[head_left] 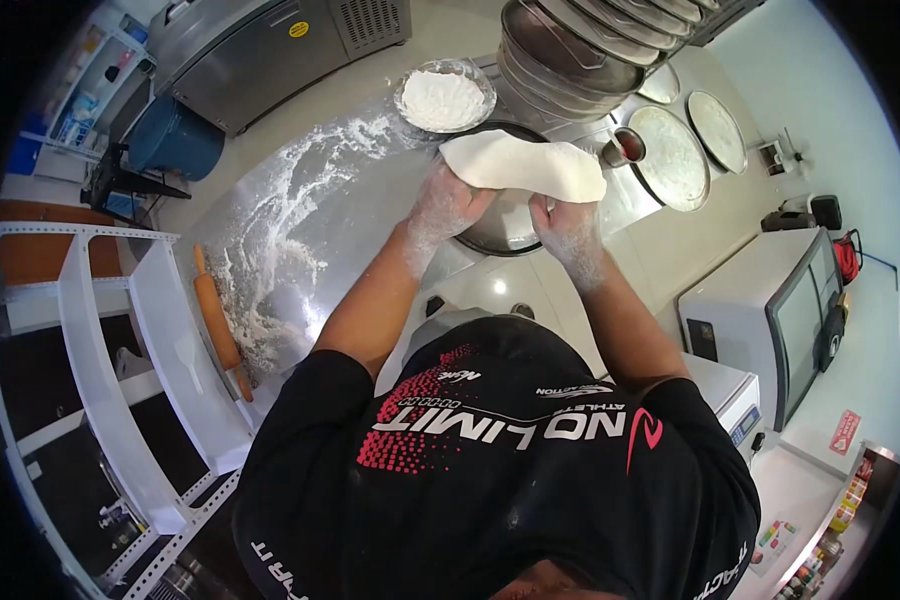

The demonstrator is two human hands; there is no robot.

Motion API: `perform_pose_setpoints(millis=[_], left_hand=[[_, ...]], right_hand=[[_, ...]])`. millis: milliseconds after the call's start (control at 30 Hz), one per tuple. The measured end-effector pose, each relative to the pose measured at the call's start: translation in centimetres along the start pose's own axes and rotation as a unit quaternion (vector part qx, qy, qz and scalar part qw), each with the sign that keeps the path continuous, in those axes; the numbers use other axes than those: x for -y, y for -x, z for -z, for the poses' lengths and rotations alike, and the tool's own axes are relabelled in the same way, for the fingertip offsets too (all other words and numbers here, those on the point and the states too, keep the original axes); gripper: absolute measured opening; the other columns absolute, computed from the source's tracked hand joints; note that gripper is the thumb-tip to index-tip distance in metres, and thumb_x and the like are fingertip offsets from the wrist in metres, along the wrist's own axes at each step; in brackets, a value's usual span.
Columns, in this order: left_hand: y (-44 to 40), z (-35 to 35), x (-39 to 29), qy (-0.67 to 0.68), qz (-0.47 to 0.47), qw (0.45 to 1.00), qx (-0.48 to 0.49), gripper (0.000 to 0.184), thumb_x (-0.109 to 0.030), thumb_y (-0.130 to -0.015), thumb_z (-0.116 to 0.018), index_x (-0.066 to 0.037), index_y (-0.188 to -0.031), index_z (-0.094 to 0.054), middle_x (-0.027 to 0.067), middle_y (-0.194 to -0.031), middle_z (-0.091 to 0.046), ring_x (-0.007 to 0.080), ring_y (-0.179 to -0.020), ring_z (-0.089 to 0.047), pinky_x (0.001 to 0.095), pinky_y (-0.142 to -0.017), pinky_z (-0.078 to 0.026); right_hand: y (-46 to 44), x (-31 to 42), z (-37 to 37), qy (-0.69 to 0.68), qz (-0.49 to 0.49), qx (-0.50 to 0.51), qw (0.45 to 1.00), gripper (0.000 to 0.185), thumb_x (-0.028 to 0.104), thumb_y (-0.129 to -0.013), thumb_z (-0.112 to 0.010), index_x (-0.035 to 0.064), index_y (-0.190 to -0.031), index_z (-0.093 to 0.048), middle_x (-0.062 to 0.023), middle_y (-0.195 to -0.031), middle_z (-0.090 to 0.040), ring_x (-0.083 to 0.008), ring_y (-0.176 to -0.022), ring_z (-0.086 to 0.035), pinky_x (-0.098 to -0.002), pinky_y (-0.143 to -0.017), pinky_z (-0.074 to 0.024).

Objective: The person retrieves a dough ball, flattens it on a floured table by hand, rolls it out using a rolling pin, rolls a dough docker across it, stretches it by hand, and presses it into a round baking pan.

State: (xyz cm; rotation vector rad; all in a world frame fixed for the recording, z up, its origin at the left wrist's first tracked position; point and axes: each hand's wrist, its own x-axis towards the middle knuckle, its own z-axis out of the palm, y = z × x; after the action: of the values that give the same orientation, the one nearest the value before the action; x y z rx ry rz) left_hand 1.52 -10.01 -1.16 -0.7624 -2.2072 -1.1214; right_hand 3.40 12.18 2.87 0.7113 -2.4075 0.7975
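A wide sheet of pale pizza dough (525, 168) hangs across both of my hands, sagging a little in the middle. My left hand (452, 205), dusted with flour, holds its left end with the fingers mostly tucked beneath. At the right end, my right hand (572, 225) grips the dough, thumb showing and the other fingers largely hidden. Under the dough lies a dark round pan (515, 232), partly covered from sight. Just beyond my left hand stands a clear bowl (486, 80) of white flour (442, 100).
Loose flour covers part of the metal table (355, 245), with a wooden rolling pin (218, 320) along its left edge. Stacked round pans (570, 75) stand ahead. A metal cup (627, 147) of red contents and dough-lined pans (673, 158) sit right. A shelf rack (155, 290) stands left.
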Motion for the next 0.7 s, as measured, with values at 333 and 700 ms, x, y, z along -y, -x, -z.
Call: perform_pose_setpoints(millis=[333,700], left_hand=[[2.8,-3.4,-2.2,-0.033,0.043,0.999,-0.004,0.055,-0.008,-0.084,-0.071,-0.004,-0.138,-0.061,0.0179,-0.135,-0.066,0.0384,-0.117,-0.065,0.0442,-0.100,-0.051],[16.0,-6.2,-11.3,-0.072,0.165,0.980,0.088,0.056,-0.008,-0.084,-0.070,-0.002,-0.139,-0.059,0.0213,-0.137,-0.062,0.0415,-0.119,-0.061,0.0504,-0.105,-0.047]], right_hand=[[2.7,-3.5,0.1,-0.044,0.084,-0.035,0.995,0.057,0.001,-0.073,-0.068,0.0032,-0.130,-0.064,-0.0200,-0.124,-0.067,-0.0422,-0.112,-0.065,-0.0488,-0.099,-0.0530],[18.3,-4.4,-0.5,-0.156,0.023,0.122,0.980,0.058,-0.002,-0.067,-0.068,0.0055,-0.125,-0.067,-0.0166,-0.117,-0.070,-0.0397,-0.102,-0.068,-0.0477,-0.089,-0.0546]])
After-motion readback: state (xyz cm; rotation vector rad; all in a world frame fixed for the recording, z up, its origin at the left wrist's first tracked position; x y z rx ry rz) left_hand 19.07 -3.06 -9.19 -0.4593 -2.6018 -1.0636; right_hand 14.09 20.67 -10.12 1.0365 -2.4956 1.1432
